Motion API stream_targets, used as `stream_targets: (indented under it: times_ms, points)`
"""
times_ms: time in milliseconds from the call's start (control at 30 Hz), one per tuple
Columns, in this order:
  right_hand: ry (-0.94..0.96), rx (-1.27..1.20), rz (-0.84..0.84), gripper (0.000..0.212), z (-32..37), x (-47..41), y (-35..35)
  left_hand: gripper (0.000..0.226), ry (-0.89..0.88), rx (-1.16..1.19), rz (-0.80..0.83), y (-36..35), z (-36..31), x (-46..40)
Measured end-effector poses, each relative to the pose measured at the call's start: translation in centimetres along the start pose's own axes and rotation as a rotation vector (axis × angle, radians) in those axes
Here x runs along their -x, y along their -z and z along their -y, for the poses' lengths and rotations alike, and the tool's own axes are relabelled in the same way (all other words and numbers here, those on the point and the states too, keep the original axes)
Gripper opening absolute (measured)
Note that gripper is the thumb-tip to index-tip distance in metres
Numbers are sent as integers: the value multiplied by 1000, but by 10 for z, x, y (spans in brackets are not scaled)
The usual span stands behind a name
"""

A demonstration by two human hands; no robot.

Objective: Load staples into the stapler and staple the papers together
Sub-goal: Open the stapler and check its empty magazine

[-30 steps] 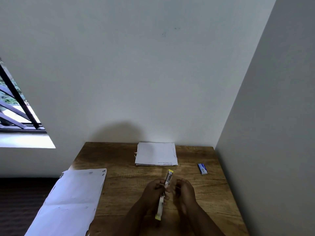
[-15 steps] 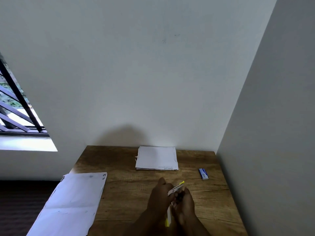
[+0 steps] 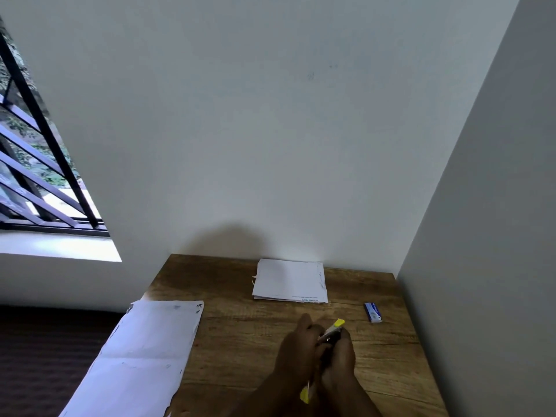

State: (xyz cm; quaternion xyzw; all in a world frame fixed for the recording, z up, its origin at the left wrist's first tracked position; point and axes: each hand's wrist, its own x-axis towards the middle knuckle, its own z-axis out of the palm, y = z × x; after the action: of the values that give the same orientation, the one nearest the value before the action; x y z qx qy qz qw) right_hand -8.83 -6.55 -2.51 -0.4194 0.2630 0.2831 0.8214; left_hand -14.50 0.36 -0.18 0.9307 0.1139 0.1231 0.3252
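Above the wooden table [image 3: 240, 341], my left hand [image 3: 296, 350] and right hand [image 3: 340, 356] both clasp the yellow-tipped stapler [image 3: 331, 331], steadying it for loading. The staple box [image 3: 372, 312] waits nearby, the papers [image 3: 290, 281] beyond.

- the stapler [image 3: 330, 331] is no longer standing near upright between the hands like a second ago; it's tipped over, its yellow tip pointing up and right
- left hand [image 3: 296, 352] and right hand [image 3: 340, 356] are now pressed together around it; much less of it shows
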Motion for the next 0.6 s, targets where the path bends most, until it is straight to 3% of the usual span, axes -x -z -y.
stream_targets:
  times_ms: [100,233,467,600]
  points:
    - [-40,28,60,28,4,3,4,15,292,412,-55,9,14,1]
    - [-41,91,71,23,8,3,15,12,462,675,117,16,28,6]
    - [-85,287,152,19,6,0,26,38,614,685,303,14,35,8]
    - [-94,321,106,17,7,-2,27,50,559,503,264,5,35,6]
